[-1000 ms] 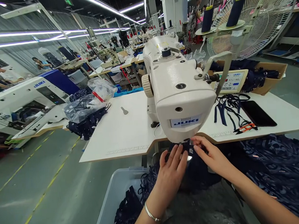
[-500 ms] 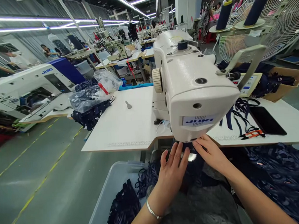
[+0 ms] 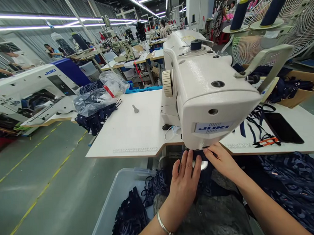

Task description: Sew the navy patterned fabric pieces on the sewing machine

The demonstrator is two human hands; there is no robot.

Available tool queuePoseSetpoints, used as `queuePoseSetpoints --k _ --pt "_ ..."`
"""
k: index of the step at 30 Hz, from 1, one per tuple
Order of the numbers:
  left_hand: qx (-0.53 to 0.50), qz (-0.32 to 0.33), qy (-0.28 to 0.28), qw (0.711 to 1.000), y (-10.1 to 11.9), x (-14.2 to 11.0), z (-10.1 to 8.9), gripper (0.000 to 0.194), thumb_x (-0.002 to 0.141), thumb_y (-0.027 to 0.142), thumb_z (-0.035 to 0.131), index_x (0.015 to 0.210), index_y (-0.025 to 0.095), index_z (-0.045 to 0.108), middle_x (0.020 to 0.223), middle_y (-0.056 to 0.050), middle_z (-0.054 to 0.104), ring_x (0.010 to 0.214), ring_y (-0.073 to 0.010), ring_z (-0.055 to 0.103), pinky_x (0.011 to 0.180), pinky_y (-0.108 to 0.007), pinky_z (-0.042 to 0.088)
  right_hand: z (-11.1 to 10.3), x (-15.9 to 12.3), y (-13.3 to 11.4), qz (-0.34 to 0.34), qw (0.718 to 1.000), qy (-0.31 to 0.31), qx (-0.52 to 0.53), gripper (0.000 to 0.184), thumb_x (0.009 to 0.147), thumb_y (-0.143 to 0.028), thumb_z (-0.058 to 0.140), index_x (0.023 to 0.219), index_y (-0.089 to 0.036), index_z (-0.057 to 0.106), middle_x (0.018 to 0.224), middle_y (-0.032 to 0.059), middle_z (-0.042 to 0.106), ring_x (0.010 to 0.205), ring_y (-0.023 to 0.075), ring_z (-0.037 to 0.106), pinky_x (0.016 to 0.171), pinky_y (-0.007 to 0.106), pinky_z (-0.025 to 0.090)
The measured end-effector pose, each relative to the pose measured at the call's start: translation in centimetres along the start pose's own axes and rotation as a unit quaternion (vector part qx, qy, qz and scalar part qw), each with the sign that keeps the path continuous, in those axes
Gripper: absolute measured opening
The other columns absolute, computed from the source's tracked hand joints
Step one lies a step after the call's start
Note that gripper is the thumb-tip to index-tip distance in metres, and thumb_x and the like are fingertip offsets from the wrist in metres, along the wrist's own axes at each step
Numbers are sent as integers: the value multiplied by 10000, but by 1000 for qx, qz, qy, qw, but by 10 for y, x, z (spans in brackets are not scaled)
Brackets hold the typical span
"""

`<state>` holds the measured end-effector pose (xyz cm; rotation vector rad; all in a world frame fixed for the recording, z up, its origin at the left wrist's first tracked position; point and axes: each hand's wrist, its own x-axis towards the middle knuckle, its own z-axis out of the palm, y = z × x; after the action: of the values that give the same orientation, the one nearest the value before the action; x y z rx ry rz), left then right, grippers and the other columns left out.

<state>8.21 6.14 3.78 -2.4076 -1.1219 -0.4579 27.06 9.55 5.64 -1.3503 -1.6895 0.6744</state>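
Observation:
A white JUKI sewing machine [image 3: 205, 91] stands on a white table [image 3: 131, 132]. Both my hands rest on dark navy fabric [image 3: 204, 183] just under the machine's head. My left hand [image 3: 186, 182] lies flat on the cloth with its fingers stretched out toward the needle area. My right hand [image 3: 221, 161] presses the cloth from the right, fingers extended and close together. The needle itself is hidden behind the machine head. A silver bangle sits on my left wrist.
A grey plastic bin [image 3: 111, 209] of navy pieces sits at lower left. Navy fabric is heaped [image 3: 297, 180] at right. On the table lie a black phone [image 3: 282, 127], orange snips [image 3: 267, 141], navy straps and a plastic bag [image 3: 99, 97]. A fan [image 3: 275, 32] and other workers stand behind.
The view has shifted slightly nearer the machine. My hands have stayed on the navy fabric under the head, the left one edging a little forward.

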Motion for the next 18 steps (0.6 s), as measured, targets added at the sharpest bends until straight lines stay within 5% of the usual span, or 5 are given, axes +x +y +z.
queuePoseSetpoints --k 10,18 --pt "6 -9 0 1000 4 0 0 541 950 118 412 1484 170 347 1548 -121 315 1410 -249 342 1197 -447 96 1 -1 2 25 1000 -9 -10 305 968 -337 419 735 -219 577 887 56 536 850 214 580 740 323 518" --pt "-9 -36 2 999 7 -1 0 531 937 145 478 1460 175 392 1535 -121 341 1416 -250 330 1192 -433 131 4 -2 2 17 1000 -4 -8 332 967 -376 413 720 -223 574 928 71 548 933 241 569 814 351 511"
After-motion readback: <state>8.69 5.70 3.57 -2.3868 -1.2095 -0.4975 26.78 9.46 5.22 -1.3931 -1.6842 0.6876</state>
